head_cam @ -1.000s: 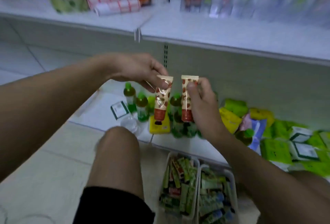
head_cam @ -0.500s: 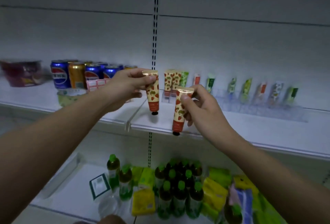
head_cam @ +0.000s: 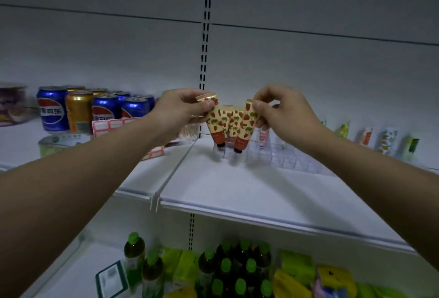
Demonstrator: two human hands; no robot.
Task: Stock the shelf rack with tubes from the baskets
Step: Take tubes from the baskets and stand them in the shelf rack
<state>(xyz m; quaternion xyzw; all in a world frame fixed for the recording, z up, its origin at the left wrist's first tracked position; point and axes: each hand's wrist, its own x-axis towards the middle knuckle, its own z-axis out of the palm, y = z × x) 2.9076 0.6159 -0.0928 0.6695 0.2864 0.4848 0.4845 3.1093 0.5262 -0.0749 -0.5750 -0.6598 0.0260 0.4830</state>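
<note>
the clear rack [head_cam: 280, 155] sat at the back of the white shelf [head_cam: 237, 193], and it was only partly filled. a few strawberry tubes [head_cam: 231, 119] already stood at the left end of the rack. more tubes [head_cam: 388, 139] of other kinds stood one by one along its right side. many clear slots nearer the front of the rack looked bare.

the left hand [head_cam: 183, 112] pinched the gold end of one strawberry tube [head_cam: 213, 122], cap down, just over the left end of the rack. the right hand [head_cam: 282, 112] pinched a second strawberry tube [head_cam: 247, 124] the same way, right beside the first. both caps hung close above the slots. i could not tell if they touched the rack yet.

so these two tubes were not yet let go. i think the job was at an early or middle point, with lots of slots left. the baskets were not in view, so i could not tell how many tubes were left.
</note>
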